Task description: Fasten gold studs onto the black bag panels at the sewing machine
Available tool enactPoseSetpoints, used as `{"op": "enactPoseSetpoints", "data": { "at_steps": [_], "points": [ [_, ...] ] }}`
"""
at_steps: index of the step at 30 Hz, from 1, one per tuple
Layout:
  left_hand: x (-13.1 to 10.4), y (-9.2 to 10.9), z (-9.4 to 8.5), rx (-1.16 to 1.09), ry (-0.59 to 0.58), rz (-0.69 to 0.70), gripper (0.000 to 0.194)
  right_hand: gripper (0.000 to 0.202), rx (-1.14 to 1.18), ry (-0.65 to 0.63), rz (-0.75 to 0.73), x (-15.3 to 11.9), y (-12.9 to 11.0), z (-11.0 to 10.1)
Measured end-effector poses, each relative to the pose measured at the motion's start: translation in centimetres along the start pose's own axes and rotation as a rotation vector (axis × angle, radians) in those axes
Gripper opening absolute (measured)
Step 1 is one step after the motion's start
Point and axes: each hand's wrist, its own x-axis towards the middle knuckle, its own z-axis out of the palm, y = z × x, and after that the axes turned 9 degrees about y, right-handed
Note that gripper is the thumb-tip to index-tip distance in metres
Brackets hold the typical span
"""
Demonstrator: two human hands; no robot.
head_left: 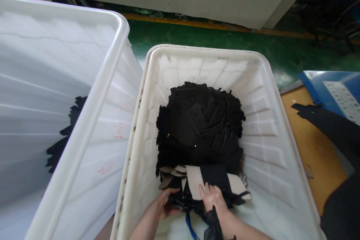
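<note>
Both of my hands reach down into a white plastic bin [208,49]. It holds a large stacked pile of black flat cut pieces [197,120], which look like fabric or sheet material. At the pile's near side lie beige pieces [194,180] and a black strip [214,176] beside them. My left hand [168,203] curls around the near left edge of a dark bundle [187,202]; some of its fingers are hidden. My right hand [212,197] lies on the beige and black pieces with its fingers stretched out. A blue strap [190,227] hangs below the bundle.
A taller white bin [120,26] stands close at the left, with more black pieces [74,120] inside. At the right are a wooden board [312,146], a blue panel [334,86] and a black sheet [334,131]. Green floor [180,33] shows behind.
</note>
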Motion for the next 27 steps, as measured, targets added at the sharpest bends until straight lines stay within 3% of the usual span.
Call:
{"op": "enactPoseSetpoints", "data": {
  "at_steps": [5, 9, 13, 16, 21, 25, 27],
  "points": [
    [1.5, 0.4, 2.4, -0.010, -0.026, 0.038, 0.023, 0.060, -0.043, 0.021, 0.057, 0.7, 1.8, -1.9],
    [2.4, 1.6, 3.1, -0.067, -0.032, 0.126, 0.021, 0.063, -0.037, -0.053, 0.061, 1.9, 1.7, -3.8],
    [1.6, 1.2, 3.5, -0.142, -0.046, 0.220, 0.023, 0.064, 0.024, -0.089, 0.012, 1.4, 2.2, -4.8],
    [-0.2, -0.2, 4.0, -0.193, -0.039, 0.270, 0.029, 0.063, 0.070, -0.092, -0.010, -0.2, 3.2, -5.3],
    [-4.4, -3.1, 4.0, -0.227, -0.065, 0.331, 0.043, 0.031, 0.118, -0.103, -0.041, -4.2, 3.7, -6.7],
    [-8.5, -4.4, 2.2, -0.218, -0.075, 0.397, 0.047, 0.028, 0.165, 0.020, -0.080, -8.0, 2.7, -9.5],
    [-11.0, -4.4, 0.5, -0.123, -0.023, 0.539, 0.042, 0.017, 0.159, 0.136, -0.120, -9.7, 2.0, -11.1]
  ]
}}
